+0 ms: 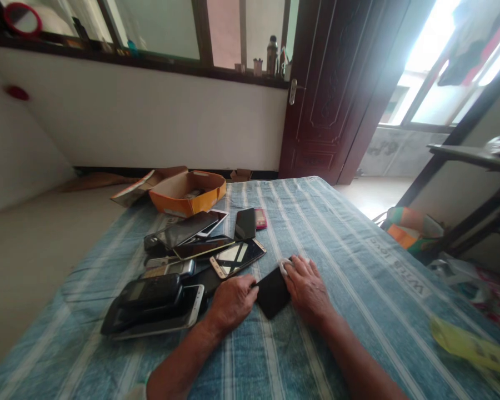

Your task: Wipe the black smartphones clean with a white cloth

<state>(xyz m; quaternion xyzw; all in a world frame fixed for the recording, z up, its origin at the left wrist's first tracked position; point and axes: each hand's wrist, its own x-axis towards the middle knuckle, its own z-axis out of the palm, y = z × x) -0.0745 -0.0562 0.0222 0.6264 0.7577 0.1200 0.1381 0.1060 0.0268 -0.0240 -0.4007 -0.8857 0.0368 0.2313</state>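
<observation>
A flat black phone lies on the striped cloth, its surface dark. Its left edge is pinched in the fingers of my left hand. My right hand presses a small white wipe against the phone's upper right part; the palm hides some of that edge. Just beyond my left hand is a gold-framed phone with a reflective screen. Farther off, a dark phone lies beside a small pink-and-white item.
Several old phones are heaped at left, including a white-framed one under a black handset. An open orange box stands at the far left of the striped cloth. Yellow plastic lies at right. Behind is a brown door.
</observation>
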